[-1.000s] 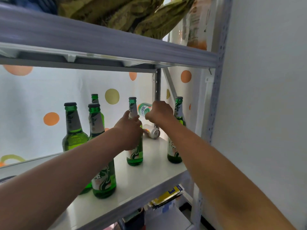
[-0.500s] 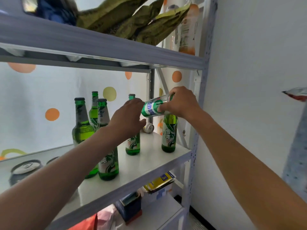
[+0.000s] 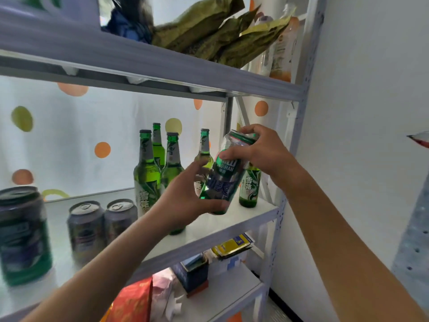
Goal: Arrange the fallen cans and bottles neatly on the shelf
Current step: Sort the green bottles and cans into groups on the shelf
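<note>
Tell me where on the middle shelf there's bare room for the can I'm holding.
Free: the front strip of the shelf between the nearest green bottle and the rightmost bottle. Also behind the upright cans, toward the curtain. Crowded: the bottle cluster mid-shelf.

A single head-worn view looks forward and slightly down from close range, facing the white shelf (image 3: 232, 219) at arm's reach. Both forearms enter from the near edge. The upper shelf board (image 3: 162, 63) crosses overhead; the white wall (image 3: 371, 112) fills the right.
</note>
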`<state>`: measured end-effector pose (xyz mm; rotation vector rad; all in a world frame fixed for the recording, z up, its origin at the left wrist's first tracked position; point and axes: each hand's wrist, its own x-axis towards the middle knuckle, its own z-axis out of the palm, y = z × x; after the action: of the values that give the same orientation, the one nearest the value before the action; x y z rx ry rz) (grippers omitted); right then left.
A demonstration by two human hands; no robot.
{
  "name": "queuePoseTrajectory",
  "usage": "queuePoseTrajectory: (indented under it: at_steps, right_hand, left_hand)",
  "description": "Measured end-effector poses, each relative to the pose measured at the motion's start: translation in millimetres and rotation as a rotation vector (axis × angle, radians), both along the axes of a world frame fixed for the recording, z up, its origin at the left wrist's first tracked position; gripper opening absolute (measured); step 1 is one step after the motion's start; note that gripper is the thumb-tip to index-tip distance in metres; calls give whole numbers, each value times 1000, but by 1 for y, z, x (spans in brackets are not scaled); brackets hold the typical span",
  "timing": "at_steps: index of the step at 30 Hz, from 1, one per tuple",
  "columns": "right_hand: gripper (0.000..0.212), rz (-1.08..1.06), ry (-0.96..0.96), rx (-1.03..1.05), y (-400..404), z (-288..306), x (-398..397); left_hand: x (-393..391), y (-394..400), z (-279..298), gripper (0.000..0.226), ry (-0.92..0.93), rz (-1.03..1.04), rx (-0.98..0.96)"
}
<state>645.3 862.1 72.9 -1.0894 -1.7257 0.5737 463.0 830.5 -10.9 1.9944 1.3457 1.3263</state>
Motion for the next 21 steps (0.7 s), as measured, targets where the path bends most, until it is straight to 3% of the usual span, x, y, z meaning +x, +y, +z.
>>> queuePoseTrajectory:
  at_steps: [4,13,21]
  right_hand:
    - [71,104,99,-63,-11,-11,-23]
    - [69,302,173,-112,-15,-35,-66]
    - [63,442,157,-70,-24,-47,-92]
  left_hand:
    - [-10,-22,-11,98,-176,-30,-54]
    - [-33,-55,-42,78,-151,236,48]
    - [-44,-75,-60,78,-94,450,155]
